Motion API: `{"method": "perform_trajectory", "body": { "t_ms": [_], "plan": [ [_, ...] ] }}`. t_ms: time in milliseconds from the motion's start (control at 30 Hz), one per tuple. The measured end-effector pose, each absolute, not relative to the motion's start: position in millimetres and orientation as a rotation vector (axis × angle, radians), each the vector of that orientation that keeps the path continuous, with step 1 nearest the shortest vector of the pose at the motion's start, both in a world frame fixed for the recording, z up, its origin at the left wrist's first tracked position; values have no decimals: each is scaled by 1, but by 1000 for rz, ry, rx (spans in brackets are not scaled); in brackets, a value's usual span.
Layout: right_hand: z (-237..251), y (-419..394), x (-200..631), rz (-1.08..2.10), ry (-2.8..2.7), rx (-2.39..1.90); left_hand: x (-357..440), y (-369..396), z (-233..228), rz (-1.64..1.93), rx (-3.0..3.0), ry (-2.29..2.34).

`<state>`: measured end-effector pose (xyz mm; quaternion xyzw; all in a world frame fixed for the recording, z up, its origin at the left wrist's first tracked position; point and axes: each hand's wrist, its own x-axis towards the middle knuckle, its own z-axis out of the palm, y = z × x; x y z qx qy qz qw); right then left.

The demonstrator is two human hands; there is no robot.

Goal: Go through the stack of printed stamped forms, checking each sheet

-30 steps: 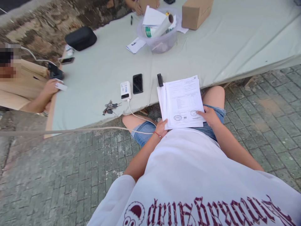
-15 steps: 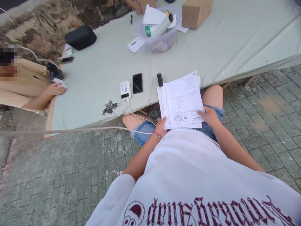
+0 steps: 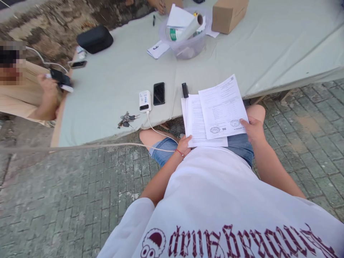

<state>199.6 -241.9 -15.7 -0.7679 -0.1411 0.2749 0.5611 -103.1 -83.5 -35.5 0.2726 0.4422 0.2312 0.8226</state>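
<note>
My left hand (image 3: 184, 145) grips the lower left corner of a stack of printed papers (image 3: 195, 122) lying over my lap and the table edge. My right hand (image 3: 252, 128) pinches a single sheet of paper (image 3: 221, 107) by its lower right corner. Printed lines, a small table and two round stamps show on that sheet. It is held tilted, overlapping the right part of the stack. A small black device (image 3: 185, 90) sits at the stack's top left corner; whether it is clipped on, I cannot tell.
On the cloth-covered table (image 3: 115, 79) lie a phone (image 3: 159, 93), a white power bank (image 3: 145, 100) with a cable, and keys (image 3: 127, 119). Farther back stand a plastic tub (image 3: 188, 52), a cardboard box (image 3: 228, 16) and a black case (image 3: 95, 39). Another person's hand (image 3: 48, 84) is at the left end.
My right hand has moved right and slightly up, sliding the top sheet off the stack and uncovering the printed page beneath. At the left, the other person's hand has lifted off the table edge.
</note>
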Motion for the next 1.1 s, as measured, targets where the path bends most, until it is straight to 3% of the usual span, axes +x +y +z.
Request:
{"method": "perform_trajectory", "body": {
  "t_ms": [300,633,867,1100],
  "plan": [
    [-11,-226,156,871,-416,-1594,-103,-81,-41,515,548,958],
    [-29,-219,130,986,-633,-1658,-99,-83,-39,522,535,934],
    [-43,-208,154,658,-622,-1975,-102,-84,-40,513,558,942],
    [-41,-176,172,1317,-296,-1398,-101,-83,-42,478,542,938]
  ]
}}
